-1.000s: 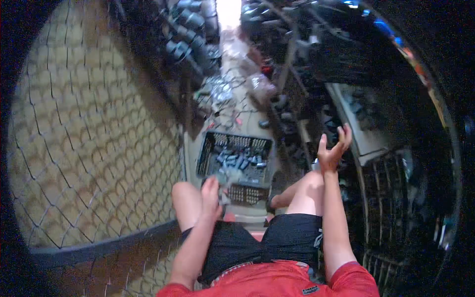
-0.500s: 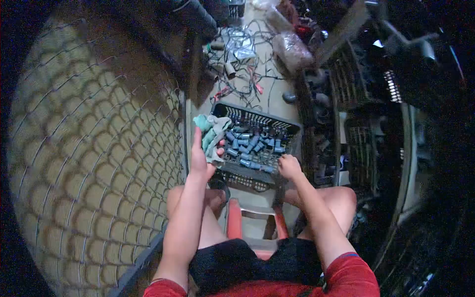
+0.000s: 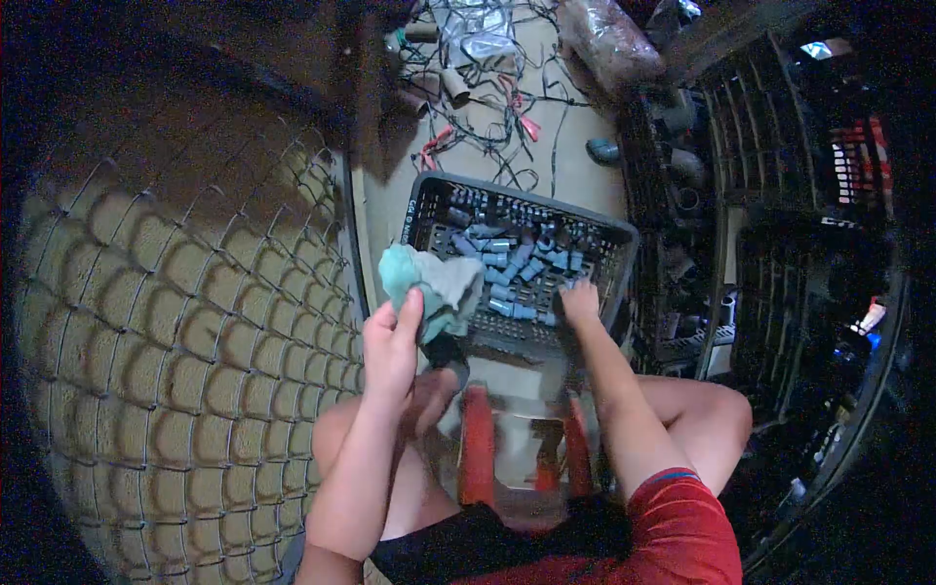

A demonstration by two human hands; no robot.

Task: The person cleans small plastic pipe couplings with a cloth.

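Note:
My left hand (image 3: pixel 392 341) is closed on a crumpled pale green and whitish cloth (image 3: pixel 429 283), thumb pressed on top, at the near left side of a dark plastic crate (image 3: pixel 526 191). Several blue-grey pipe fittings (image 3: pixel 522 261) lie loose in the crate, some of them in a row along its near side. Reaching over the near right part of the crate, my right hand (image 3: pixel 582 302) has its fingers curled down among the fittings. What those fingers hold, if anything, is too blurred to make out.
Wire mesh (image 3: pixel 195 361) rises on the left. Black crates (image 3: pixel 760 127) are stacked on the right. Beyond the crate, dark cords (image 3: pixel 497 156) and plastic bags (image 3: pixel 478 34) litter the floor. A red stool (image 3: pixel 478 439) stands between my legs.
My left hand has turned so its thumb lies over the cloth, which now hangs more spread out. The right hand has reached slightly farther into the crate. The view has shifted.

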